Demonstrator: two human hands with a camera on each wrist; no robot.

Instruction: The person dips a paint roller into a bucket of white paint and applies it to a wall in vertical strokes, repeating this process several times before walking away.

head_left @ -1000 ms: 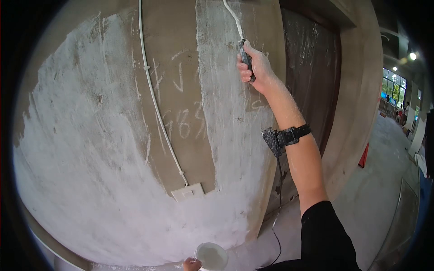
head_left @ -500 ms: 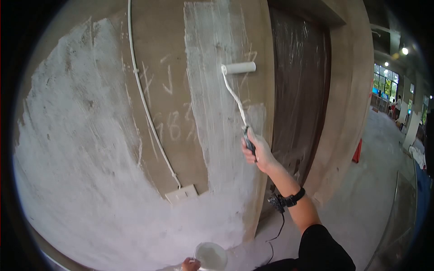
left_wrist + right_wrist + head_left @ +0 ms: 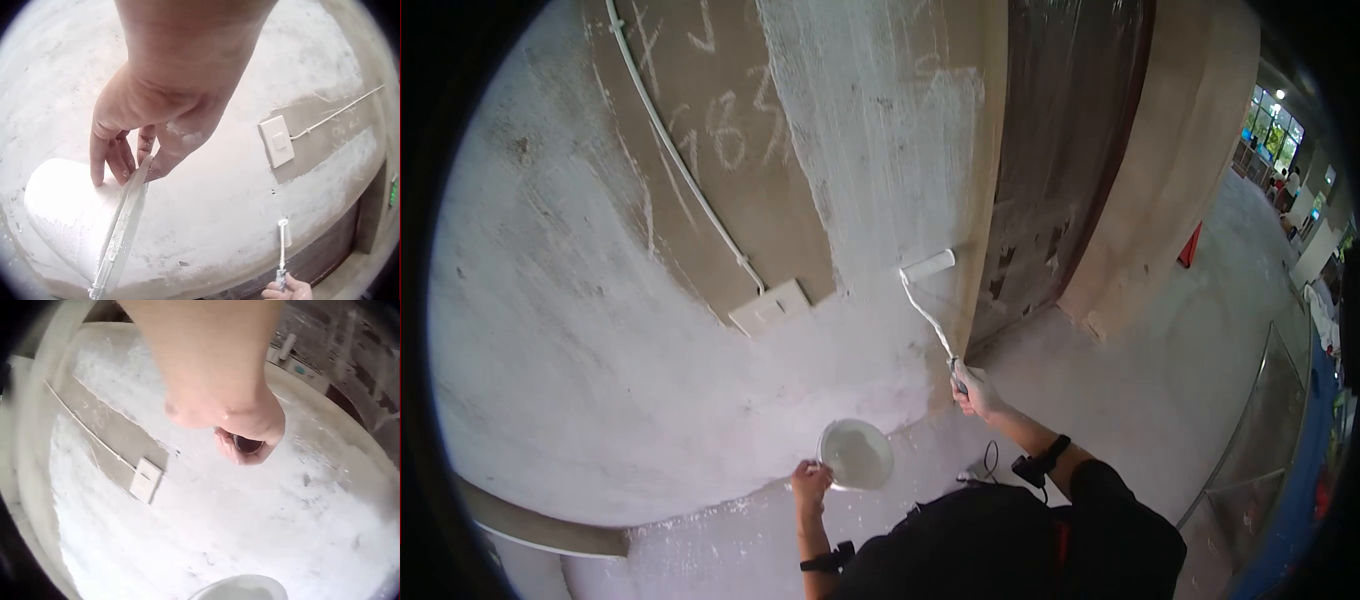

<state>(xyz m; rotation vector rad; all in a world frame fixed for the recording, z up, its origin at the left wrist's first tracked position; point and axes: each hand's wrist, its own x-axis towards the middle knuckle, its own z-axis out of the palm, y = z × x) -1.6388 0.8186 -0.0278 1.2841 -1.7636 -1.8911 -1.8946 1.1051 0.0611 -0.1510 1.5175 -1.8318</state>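
My right hand (image 3: 978, 392) grips the dark handle of a paint roller (image 3: 928, 266). Its wire frame is coated in white, and the roller's sleeve lies at the whitened wall (image 3: 900, 190), near the corner edge. In the right wrist view the fingers curl round the handle, whose end shows as a dark round opening. My left hand (image 3: 810, 487) pinches the rim of a white bucket (image 3: 69, 206) between thumb and fingers. Pale liquid shows inside the bucket, which tilts in the left wrist view, with white smears on its rim.
A wall switch (image 3: 770, 307) with a white conduit (image 3: 685, 165) sits on a bare brown patch marked with chalk writing. Right of the corner stands a dark, plastic-covered door (image 3: 1065, 130). A red object (image 3: 1190, 246) stands on the floor farther right.
My right hand has brought the roller down the wall from high up to below the chalk marks. The head view has tilted down, so the left hand and bucket show more fully.
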